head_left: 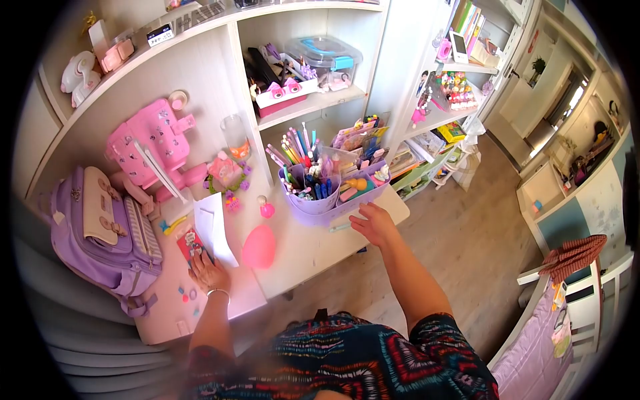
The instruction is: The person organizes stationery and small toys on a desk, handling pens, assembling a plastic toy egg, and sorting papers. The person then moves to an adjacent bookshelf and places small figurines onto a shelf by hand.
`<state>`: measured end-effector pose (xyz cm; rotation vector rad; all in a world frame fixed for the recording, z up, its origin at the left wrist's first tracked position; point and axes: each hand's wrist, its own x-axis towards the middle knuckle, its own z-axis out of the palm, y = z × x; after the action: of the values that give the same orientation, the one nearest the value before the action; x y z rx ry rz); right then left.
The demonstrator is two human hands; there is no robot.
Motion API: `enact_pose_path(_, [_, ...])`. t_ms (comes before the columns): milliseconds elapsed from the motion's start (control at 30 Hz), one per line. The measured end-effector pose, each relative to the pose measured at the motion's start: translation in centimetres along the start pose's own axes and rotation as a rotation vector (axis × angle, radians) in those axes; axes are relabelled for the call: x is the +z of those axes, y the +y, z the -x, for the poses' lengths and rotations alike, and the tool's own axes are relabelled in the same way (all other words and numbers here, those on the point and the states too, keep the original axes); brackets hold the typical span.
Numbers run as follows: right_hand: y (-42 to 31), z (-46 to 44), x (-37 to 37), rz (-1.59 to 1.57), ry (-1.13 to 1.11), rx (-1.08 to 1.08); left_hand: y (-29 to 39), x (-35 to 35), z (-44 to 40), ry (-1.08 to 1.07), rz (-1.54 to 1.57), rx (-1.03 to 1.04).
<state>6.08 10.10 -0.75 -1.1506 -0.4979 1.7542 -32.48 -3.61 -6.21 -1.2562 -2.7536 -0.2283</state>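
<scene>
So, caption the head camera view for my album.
Left hand at a small red booklet, right hand open beside a lilac organizer full of pens, at a desk.

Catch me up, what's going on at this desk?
One person is at the desk. Their left hand rests on a red booklet beside some white papers. Their right hand, empty, is at the front of the purple desk organizer full of pens; I can't tell whether it touches it. A purple backpack sits at the desk's left end.
</scene>
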Motion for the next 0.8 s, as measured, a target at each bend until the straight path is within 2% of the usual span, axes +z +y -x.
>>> enact_pose_path(267, [0.9, -3.9, 1.5, -0.091, -0.146, 0.146, -0.4, 0.6, -0.1, 0.058, 0.036, 0.034])
enact_pose_path(467, [1.2, -5.5, 1.9, -0.057, -0.021, 0.118, -0.3, 0.5, -0.3, 0.031, 0.048, 0.025])
enact_pose_path(667, [0.6, -5.3, 3.7, -0.007, 0.015, 0.085, -0.4, 0.5, -0.4, 0.029, 0.056, 0.028])
enact_pose_path(800, [0.5, -6.6, 3.2, -0.011, -0.044, 0.112, -0.4, 0.4, -0.3, 0.033, 0.037, 0.025])
